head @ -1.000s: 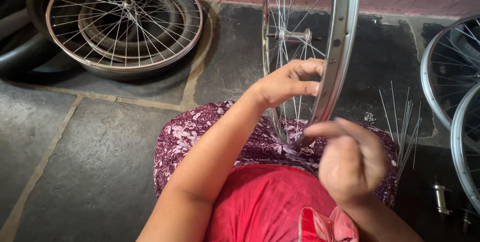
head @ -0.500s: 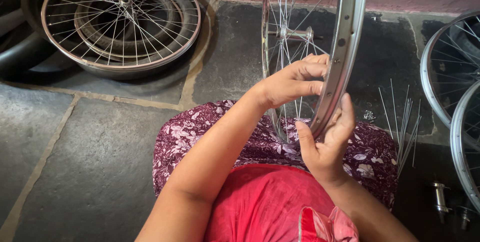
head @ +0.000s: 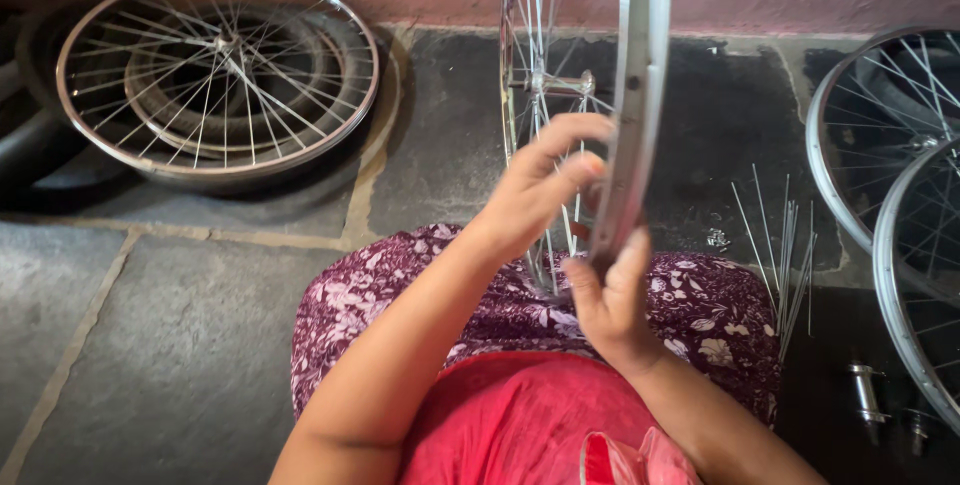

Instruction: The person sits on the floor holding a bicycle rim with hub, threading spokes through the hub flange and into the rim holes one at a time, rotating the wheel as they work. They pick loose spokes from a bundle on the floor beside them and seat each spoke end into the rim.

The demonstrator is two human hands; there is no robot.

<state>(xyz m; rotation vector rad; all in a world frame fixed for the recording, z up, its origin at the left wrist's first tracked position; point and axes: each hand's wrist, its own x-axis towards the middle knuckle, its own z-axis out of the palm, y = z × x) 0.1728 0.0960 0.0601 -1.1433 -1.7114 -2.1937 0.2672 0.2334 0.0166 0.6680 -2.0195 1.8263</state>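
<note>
Left hand (head: 545, 180) and right hand (head: 610, 295) both grip the upright wheel rim (head: 635, 105) between them.

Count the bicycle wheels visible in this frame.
4. One upright wheel held by the left hand and right hand; one flat wheel at upper left; two overlapping wheels at the right edge, partly cut off.

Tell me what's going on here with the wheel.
A seated person holds a bicycle wheel upright over their lap. The left hand reaches in among its spokes, and the right hand grips the rim's lower edge. Loose spokes lie on the stone floor, with other wheels lying around.
</note>
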